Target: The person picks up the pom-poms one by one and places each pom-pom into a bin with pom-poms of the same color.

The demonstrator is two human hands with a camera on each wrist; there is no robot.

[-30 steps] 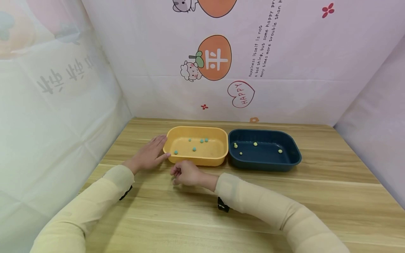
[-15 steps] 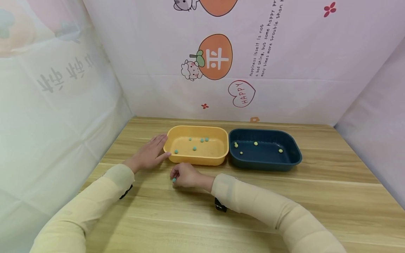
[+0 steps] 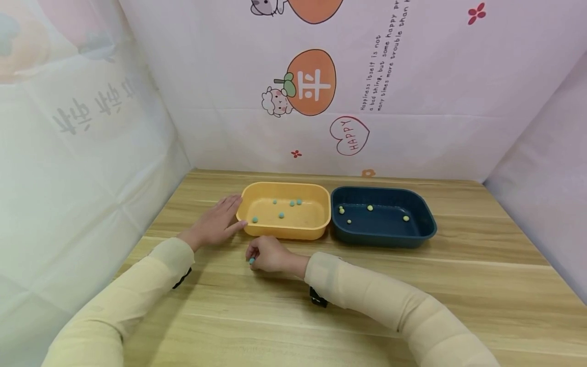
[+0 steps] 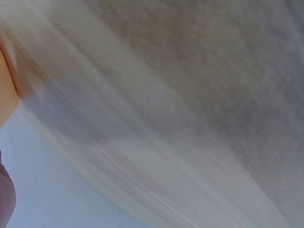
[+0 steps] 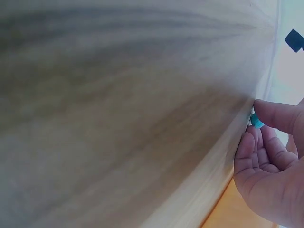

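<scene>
Close to the tabletop, in front of the yellow tub [image 3: 286,233], my right hand [image 3: 270,255] pinches a small teal ball [image 3: 251,260] between thumb and forefinger. The right wrist view shows the same teal ball [image 5: 256,120] at the thumb tip, with the other fingers curled below. My left hand [image 3: 214,224] lies at the tub's left end, fingers extended along the rim and thumb at the front corner. Several teal balls [image 3: 282,215] are scattered on the tub's floor. In the left wrist view only a sliver of the hand [image 4: 5,194] appears.
A dark blue tub [image 3: 384,240] stands against the yellow tub's right side, with several pale yellow balls [image 3: 370,208] in it. Both tubs sit toward the back of a wooden table [image 3: 238,316]. Printed white cloth [image 3: 220,102] hangs behind and along both sides.
My right hand has shifted slightly toward me, and a teal ball, out of sight a second ago, now shows between its thumb and forefinger. The left hand and both tubs stay put.
</scene>
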